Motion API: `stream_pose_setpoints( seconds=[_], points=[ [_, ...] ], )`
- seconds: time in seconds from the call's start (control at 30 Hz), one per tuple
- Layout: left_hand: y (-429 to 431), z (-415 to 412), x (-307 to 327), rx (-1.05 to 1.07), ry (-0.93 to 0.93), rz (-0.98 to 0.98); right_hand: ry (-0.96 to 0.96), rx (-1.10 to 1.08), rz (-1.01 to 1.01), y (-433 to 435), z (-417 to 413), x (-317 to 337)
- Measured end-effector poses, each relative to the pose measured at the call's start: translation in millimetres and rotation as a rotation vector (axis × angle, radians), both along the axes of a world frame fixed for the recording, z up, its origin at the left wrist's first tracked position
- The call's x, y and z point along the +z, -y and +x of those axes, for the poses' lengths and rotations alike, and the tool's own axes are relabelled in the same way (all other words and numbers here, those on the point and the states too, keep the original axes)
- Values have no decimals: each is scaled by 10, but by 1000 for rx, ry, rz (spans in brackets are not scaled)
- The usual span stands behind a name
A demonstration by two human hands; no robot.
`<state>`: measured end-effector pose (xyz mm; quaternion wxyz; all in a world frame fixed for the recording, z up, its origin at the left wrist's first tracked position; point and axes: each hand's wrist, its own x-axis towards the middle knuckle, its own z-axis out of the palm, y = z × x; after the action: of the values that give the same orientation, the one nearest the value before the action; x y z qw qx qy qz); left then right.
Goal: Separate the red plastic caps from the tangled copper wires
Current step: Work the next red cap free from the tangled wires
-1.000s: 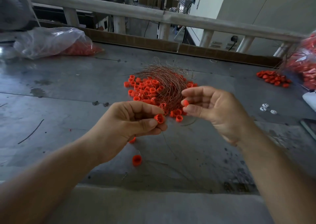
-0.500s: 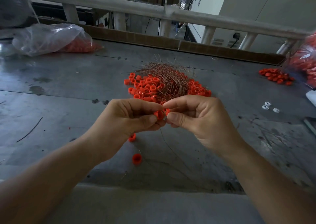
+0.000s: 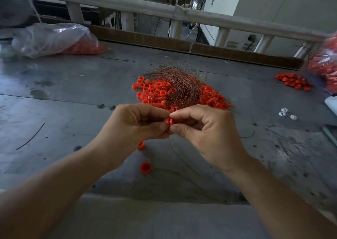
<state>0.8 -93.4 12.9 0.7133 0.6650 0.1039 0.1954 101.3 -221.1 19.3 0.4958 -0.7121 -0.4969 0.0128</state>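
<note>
So, both hands met just in front of the pile. The left hand (image 3: pixel 133 127) and the right hand (image 3: pixel 206 133) each pinched the same red cap (image 3: pixel 168 121) between thumb and fingertips, held up above the metal table (image 3: pixel 73 85) on the near side of the copper wire tangle (image 3: pixel 180 85). A thin strand hung down below the hands, but I couldn't tell whether it ran through the cap. The tangle sat mid-table on top of a heap of loose caps (image 3: pixel 155 91) that spread out to both sides of it. Two strays lay nearer the person: one stray cap (image 3: pixel 141 145) peeking out under the left hand, and a lone cap (image 3: pixel 145 168) closer to the table edge.

Containers-wise, a clear plastic bag (image 3: pixel 49 38) lay slumped at the far left with a batch of bagged caps (image 3: pixel 83 47) bunched in one end. At the right edge a second bag (image 3: pixel 326 65), only partly in frame, was stuffed with red pieces, and a small heap (image 3: pixel 293 81) of caps lay on the table just beside it. A few white bits (image 3: pixel 284 112) sat to the right of the hands, and a dark wire offcut (image 3: pixel 31 138) lay off to the left.
</note>
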Motion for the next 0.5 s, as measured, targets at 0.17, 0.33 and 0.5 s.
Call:
stream_pose_setpoints(
  seconds=[0.17,0.33,0.5],
  points=[
    [10,5,2,-4,-12,-19,49,-8,9,-3,4,-19],
    [-1,-3,-5,-21,-41,-35,66,-8,25,-4,6,-42],
    [10,-16,-16,-18,-44,-70,101,-8,57,-4,-7,-55]
  ],
)
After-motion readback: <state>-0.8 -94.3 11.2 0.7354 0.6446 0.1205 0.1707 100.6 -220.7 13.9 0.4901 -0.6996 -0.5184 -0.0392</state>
